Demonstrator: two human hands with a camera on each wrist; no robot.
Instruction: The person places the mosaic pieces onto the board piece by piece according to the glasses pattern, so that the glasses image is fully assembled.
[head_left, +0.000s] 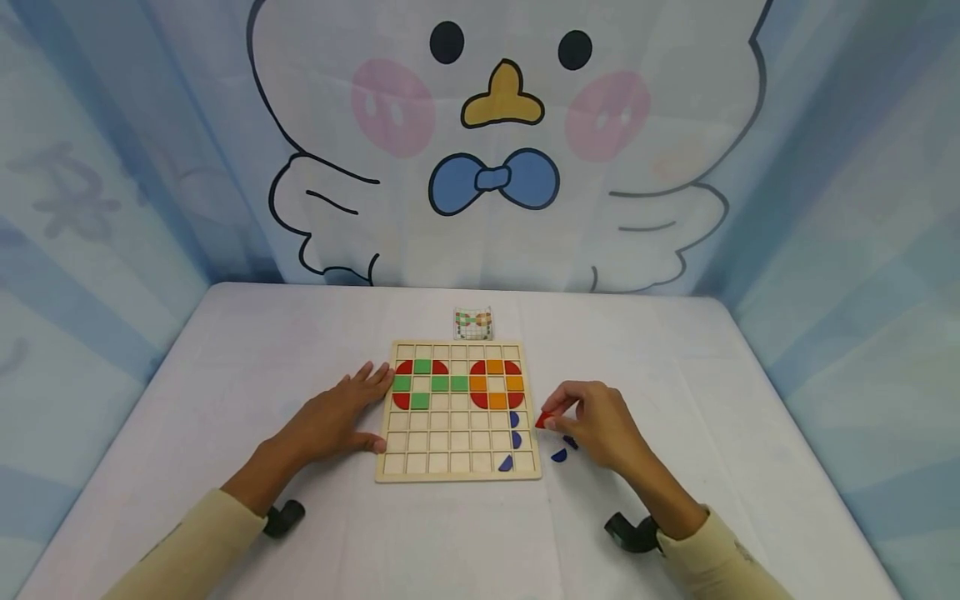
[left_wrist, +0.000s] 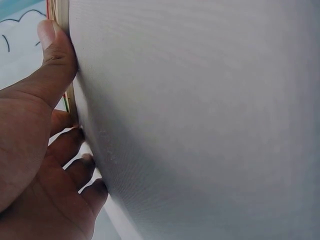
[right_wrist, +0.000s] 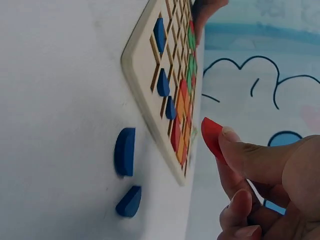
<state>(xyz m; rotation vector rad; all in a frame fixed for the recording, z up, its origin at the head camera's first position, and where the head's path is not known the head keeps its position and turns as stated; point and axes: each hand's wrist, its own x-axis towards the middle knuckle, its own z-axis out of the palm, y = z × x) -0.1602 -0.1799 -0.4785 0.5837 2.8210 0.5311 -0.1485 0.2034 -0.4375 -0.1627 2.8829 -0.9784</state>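
Note:
A wooden grid board [head_left: 450, 460] lies on the white table. Fingers spread, my left hand [head_left: 330, 421] rests along its left edge; in the left wrist view the thumb presses the board's side. Just off the right edge, my right hand [head_left: 603, 423] pinches a red quarter-circle piece [right_wrist: 212, 136] between thumb and finger. On the board, green squares [head_left: 422, 367] and red quarter-circles [head_left: 402, 402] form a left ring whose lower right cell shows bare wood. Orange squares [head_left: 495, 367] and red corners make a right ring, joined to the left one by green squares.
Small blue pieces [head_left: 516, 439] sit in the board's lower right cells. Two more blue pieces [right_wrist: 125, 152] lie on the table under my right hand. A small picture card [head_left: 473, 323] stands behind the board's far edge. A printed curtain [head_left: 495, 242] hangs behind the table.

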